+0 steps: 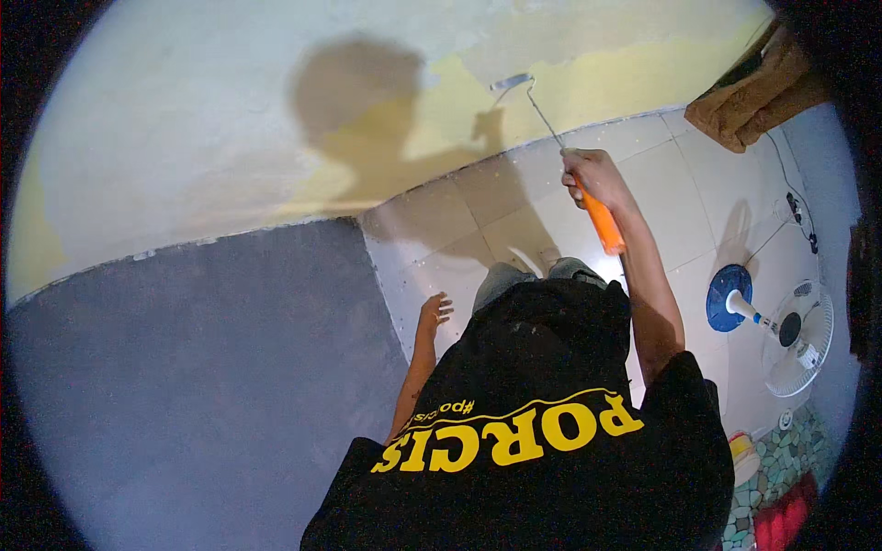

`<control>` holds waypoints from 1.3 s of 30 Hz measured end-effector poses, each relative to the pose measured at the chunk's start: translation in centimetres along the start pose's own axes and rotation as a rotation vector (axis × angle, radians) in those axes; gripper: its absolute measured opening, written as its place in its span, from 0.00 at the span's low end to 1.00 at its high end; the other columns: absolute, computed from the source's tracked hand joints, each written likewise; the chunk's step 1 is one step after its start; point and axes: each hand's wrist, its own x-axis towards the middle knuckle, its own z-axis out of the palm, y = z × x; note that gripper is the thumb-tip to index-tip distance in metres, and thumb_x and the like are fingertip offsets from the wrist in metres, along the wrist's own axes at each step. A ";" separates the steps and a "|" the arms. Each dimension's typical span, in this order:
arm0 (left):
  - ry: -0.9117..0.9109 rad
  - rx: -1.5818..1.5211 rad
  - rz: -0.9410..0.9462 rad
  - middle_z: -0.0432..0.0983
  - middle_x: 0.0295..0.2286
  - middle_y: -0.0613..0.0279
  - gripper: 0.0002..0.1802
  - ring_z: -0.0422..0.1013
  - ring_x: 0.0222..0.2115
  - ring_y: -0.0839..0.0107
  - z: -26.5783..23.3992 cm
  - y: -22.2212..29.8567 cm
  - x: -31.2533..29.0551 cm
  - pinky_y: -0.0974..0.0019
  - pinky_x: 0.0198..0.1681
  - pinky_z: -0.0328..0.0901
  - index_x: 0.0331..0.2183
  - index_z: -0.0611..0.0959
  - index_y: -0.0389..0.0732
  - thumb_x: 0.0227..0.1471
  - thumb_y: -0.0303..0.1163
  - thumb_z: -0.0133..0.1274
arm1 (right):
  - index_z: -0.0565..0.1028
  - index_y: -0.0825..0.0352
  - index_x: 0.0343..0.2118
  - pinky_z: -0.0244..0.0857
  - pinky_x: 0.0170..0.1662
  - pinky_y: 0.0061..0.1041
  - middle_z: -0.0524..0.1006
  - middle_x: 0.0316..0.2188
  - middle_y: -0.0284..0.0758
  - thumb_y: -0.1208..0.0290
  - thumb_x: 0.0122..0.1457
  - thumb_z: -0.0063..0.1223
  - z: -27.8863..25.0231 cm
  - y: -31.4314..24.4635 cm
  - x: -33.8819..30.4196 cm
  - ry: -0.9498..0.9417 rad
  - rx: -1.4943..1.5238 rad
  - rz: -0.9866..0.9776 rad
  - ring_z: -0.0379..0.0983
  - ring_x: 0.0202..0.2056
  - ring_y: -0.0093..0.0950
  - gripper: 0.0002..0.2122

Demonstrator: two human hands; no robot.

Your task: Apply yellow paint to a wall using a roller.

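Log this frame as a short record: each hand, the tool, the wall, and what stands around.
Right hand: closed around the orange handle of the roller
Left hand: open, seemingly empty, low beside the grey surface
Roller: head up at the wall; contact cannot be told
Wall: patchy, pale and yellow, with the person's shadow
Floor: pale tiles
Right side: fan with blue base, brown cloth

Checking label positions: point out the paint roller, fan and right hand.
Paint roller (pixel 602 220), head view: on its orange handle.
Fan (pixel 788 329), head view: dark centre of its round head.
Right hand (pixel 595 173), head view: back of the hand.
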 end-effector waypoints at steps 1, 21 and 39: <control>-0.004 0.031 -0.034 0.78 0.44 0.59 0.29 0.75 0.39 0.62 -0.1 -0.5 0.3 0.51 0.46 0.64 0.51 0.76 0.50 0.53 0.56 0.53 | 0.66 0.62 0.21 0.57 0.13 0.21 0.66 0.14 0.27 0.66 0.60 0.48 0.8 0.3 0.8 -0.081 0.029 -0.002 0.63 0.12 0.18 0.11; 0.089 0.103 0.031 0.79 0.37 0.61 0.27 0.74 0.31 0.68 -1.7 -0.6 2.8 0.59 0.33 0.65 0.47 0.78 0.48 0.53 0.57 0.51 | 0.73 0.68 0.27 0.59 0.14 0.22 0.68 0.14 0.27 0.70 0.58 0.50 1.9 -0.5 -4.8 -0.016 -0.064 -0.067 0.64 0.12 0.18 0.07; 0.041 0.162 -0.005 0.80 0.34 0.62 0.25 0.74 0.28 0.69 -2.0 -2.4 3.9 0.57 0.31 0.65 0.44 0.77 0.49 0.53 0.57 0.53 | 0.73 0.66 0.28 0.59 0.14 0.22 0.69 0.15 0.27 0.70 0.54 0.51 1.5 2.3 -1.0 -0.098 -0.078 -0.062 0.65 0.13 0.19 0.05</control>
